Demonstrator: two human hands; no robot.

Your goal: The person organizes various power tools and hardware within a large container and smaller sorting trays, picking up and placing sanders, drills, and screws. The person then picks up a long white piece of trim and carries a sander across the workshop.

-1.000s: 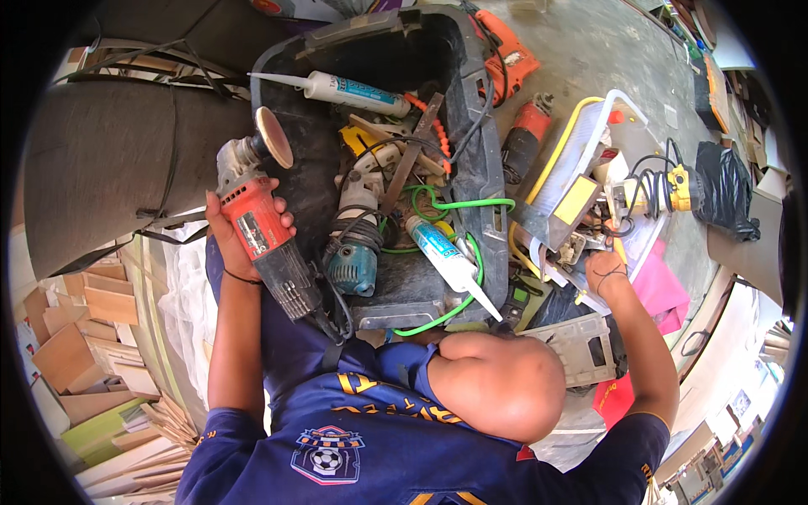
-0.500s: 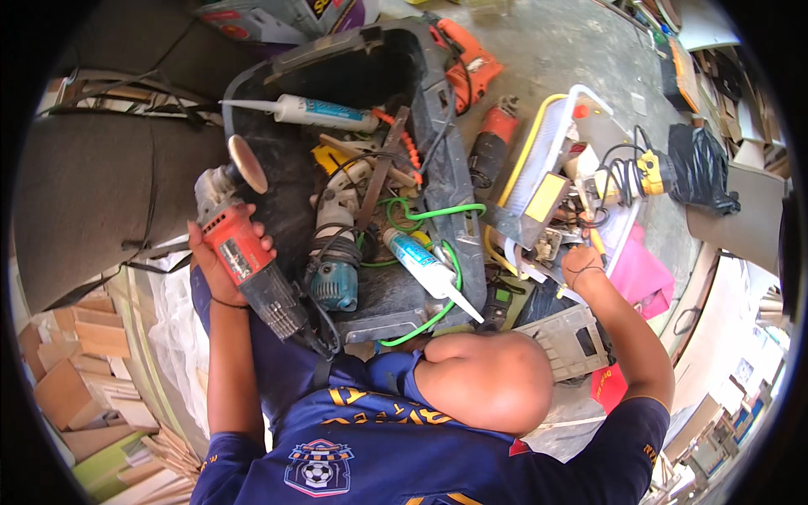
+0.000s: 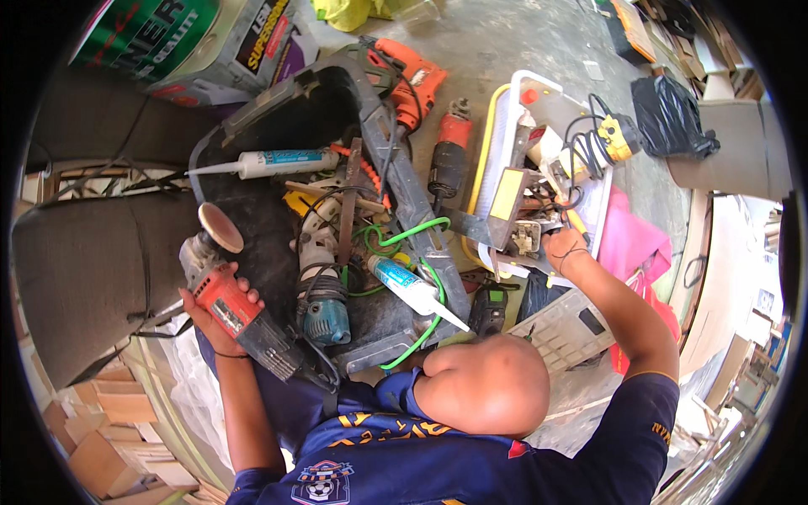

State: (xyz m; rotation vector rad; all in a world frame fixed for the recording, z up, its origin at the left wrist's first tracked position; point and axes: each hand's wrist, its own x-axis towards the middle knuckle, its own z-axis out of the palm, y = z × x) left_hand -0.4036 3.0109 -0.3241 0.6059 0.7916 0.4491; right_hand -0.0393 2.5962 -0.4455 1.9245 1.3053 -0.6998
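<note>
My left hand (image 3: 212, 324) is wrapped round the body of a red and black angle grinder (image 3: 232, 305), its round tan disc (image 3: 220, 227) pointing up. The grinder is held at the left side of a black tool bin (image 3: 380, 114). Over on the right, my right hand (image 3: 567, 251) reaches into a white plastic basket (image 3: 549, 82) of tools and small parts. Its fingertips are hidden among them, close to a small metal part (image 3: 528, 238) and an orange-handled tool (image 3: 577, 222). In the bin lie a teal grinder (image 3: 325, 320) and two sealant tubes (image 3: 404, 282) (image 3: 286, 162).
Between bin and basket lies a red and black grinder (image 3: 452, 147); an orange drill (image 3: 414, 77) rests at the bin's far edge. A yellow power tool (image 3: 619, 139) sits on the basket. A green cord (image 3: 412, 231) loops over the bin. Wood offcuts (image 3: 109, 454) are piled at lower left.
The view has shifted, so the bin and basket appear further left and cans show at the upper left. My left hand still holds the grinder; my right hand stays in the basket.
</note>
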